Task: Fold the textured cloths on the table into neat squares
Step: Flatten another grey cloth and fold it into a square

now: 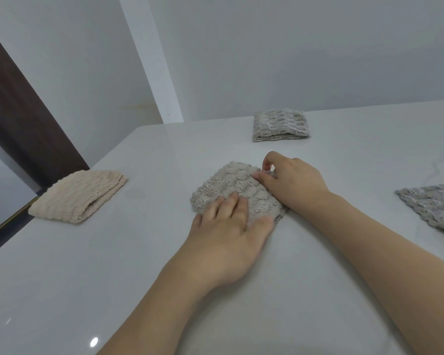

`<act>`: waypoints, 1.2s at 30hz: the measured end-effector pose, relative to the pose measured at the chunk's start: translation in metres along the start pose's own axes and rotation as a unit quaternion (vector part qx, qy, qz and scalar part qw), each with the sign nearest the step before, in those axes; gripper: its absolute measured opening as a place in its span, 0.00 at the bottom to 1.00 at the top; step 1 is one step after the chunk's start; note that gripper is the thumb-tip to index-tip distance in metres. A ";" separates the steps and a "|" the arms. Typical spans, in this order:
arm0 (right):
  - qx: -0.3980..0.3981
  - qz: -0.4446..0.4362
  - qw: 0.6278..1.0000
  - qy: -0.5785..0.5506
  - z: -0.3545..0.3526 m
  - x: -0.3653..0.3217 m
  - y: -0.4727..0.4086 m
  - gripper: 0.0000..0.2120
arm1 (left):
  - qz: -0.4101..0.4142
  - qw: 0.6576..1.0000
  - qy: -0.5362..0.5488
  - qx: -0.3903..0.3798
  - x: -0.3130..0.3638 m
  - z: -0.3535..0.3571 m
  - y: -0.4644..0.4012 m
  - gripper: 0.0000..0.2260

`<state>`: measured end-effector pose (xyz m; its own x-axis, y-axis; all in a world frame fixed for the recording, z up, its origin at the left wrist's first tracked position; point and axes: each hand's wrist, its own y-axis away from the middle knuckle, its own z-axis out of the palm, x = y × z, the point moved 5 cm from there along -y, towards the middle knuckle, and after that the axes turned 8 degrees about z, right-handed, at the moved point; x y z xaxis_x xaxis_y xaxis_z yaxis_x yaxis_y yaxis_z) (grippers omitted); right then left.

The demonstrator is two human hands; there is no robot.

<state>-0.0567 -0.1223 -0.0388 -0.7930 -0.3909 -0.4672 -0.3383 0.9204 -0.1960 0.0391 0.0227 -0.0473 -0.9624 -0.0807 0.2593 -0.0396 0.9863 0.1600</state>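
Observation:
A folded beige-grey textured cloth (228, 185) lies at the middle of the white table (113, 265). My left hand (228, 231) presses flat on its near edge with straight fingers. My right hand (290, 180) pinches the cloth's right far corner between thumb and fingers. A folded cream cloth (77, 196) sits at the table's left edge. A folded grey cloth (280, 125) rests at the far side. An unfolded grey cloth (436, 208) lies at the right, cut off by the frame.
White walls stand behind the table. A dark brown door frame (18, 119) runs down the left. The table's left edge drops off beside the cream cloth.

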 end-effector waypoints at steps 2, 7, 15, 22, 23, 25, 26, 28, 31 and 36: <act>0.000 -0.006 1.000 0.003 0.000 0.000 0.000 0.13 | -0.026 0.993 0.057 0.096 -0.008 -0.014 -0.002 0.27; 0.015 -0.001 1.000 0.001 0.000 0.002 0.000 0.15 | -0.011 0.998 -0.034 0.053 -0.011 -0.007 -0.001 0.22; 0.028 0.026 0.997 -0.062 0.000 0.009 -0.006 0.16 | -0.093 0.991 0.041 -0.087 -0.029 -0.002 0.004 0.49; 0.014 0.073 0.983 -0.167 -0.010 0.010 0.006 0.13 | -0.113 0.962 0.218 0.115 -0.037 -0.019 0.013 0.32; 0.007 0.072 0.985 -0.159 -0.010 0.010 0.010 0.11 | -0.142 0.941 0.255 0.170 -0.040 -0.021 0.013 0.27; -0.012 0.056 0.991 -0.123 -0.009 0.005 0.022 0.10 | -0.179 0.931 0.246 0.202 -0.046 -0.021 0.016 0.21; -0.022 0.052 0.992 -0.116 -0.009 0.003 0.029 0.11 | -0.183 0.937 0.228 0.192 -0.048 -0.022 0.018 0.17; -0.040 0.046 0.992 -0.113 -0.011 0.000 0.044 0.11 | -0.167 0.943 0.236 0.165 -0.050 -0.023 0.026 0.09; -0.082 0.025 0.991 -0.100 -0.016 -0.002 0.071 0.10 | -0.154 0.948 0.263 0.087 -0.049 -0.021 0.052 0.08; -0.147 -0.011 0.985 -0.089 -0.026 -0.008 0.113 0.10 | -0.143 0.947 0.287 -0.015 -0.039 -0.015 0.100 0.10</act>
<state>-0.1016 -0.0150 -0.0341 -0.6915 -0.3791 -0.6149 -0.5068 0.8612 0.0389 0.0769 0.1223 -0.0270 -0.6088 -0.4168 0.6750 -0.2596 0.9087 0.3269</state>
